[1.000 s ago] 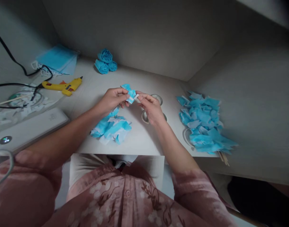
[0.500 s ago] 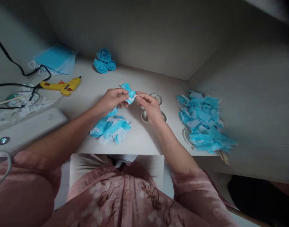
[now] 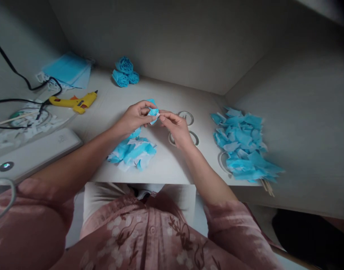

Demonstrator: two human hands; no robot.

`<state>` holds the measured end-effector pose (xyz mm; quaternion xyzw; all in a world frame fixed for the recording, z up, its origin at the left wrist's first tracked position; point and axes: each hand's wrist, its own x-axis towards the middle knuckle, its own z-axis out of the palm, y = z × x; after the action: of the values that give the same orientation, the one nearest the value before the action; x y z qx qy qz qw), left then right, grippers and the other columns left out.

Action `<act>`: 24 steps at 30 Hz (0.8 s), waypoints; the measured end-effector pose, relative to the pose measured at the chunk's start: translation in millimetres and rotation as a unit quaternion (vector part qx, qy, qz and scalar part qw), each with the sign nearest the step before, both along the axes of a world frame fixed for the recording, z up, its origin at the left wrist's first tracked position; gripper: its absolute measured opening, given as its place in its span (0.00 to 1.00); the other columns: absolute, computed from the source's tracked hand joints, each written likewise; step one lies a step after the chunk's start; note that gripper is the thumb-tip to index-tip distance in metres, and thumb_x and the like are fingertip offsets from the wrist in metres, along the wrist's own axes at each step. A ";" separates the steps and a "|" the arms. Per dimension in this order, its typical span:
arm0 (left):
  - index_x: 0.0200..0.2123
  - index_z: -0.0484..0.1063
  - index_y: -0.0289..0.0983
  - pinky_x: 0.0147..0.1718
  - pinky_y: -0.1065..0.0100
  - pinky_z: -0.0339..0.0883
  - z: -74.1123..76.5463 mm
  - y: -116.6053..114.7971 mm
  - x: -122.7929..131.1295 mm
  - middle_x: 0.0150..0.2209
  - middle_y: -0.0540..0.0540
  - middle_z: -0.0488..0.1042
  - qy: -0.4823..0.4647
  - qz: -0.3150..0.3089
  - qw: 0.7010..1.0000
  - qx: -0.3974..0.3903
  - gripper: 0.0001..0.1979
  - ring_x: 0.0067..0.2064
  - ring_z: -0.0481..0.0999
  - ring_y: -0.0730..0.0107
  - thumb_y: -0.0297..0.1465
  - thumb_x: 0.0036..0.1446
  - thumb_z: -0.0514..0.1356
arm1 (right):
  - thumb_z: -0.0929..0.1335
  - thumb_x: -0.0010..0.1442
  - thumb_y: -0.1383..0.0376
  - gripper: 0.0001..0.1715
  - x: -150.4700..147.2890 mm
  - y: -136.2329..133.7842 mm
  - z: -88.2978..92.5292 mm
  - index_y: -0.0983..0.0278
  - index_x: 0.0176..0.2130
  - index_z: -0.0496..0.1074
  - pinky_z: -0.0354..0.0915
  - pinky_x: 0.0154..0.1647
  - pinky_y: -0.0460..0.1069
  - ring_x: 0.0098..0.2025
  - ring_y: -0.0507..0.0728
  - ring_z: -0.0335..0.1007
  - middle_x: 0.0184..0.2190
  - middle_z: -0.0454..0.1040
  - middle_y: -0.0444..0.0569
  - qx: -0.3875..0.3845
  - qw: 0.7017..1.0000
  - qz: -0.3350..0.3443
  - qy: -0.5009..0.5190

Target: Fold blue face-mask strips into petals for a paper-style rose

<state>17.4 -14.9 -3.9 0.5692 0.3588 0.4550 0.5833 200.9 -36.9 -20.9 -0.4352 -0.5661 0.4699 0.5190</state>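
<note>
Above the middle of the desk, my left hand [image 3: 136,115] pinches a small piece of blue and white mask fabric [image 3: 153,112] between thumb and fingers. My right hand [image 3: 177,128] pinches the right edge of the same piece, fingertips close to those of the left. The piece looks folded, and part of it is hidden behind the left fingers. Below my left wrist lies a loose heap of blue and white fabric pieces [image 3: 134,152]. Partly covered by my right hand are tape rolls [image 3: 193,138] lying flat on the desk, with another tape roll [image 3: 189,117] behind.
Three blue rolled fabric roses [image 3: 124,71] stand at the back. A yellow glue gun [image 3: 76,102], stacked face masks [image 3: 66,69], black cables and a white device [image 3: 33,153] occupy the left. At right sits a pile of blue fabric on sticks [image 3: 239,138], near side walls.
The fabric piece has been turned and folded smaller between my fingers. My left fingers now reach over its top, and my right hand has shifted slightly left.
</note>
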 end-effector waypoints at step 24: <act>0.50 0.69 0.37 0.30 0.74 0.59 -3.3 -1.7 2.8 0.28 0.56 0.73 0.021 -0.029 0.998 0.061 0.25 0.29 0.71 0.78 0.23 0.47 0.68 | 0.77 0.54 0.42 0.41 -0.3 0.6 0.0 0.52 0.62 0.72 0.72 0.47 0.53 0.42 0.56 0.71 0.42 0.78 0.47 0.059 0.995 0.016 -0.080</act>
<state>20.2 -16.5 -7.2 0.6231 0.3257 0.4475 0.5526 200.7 -36.3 -20.9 -0.4306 -0.6393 0.4081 0.4892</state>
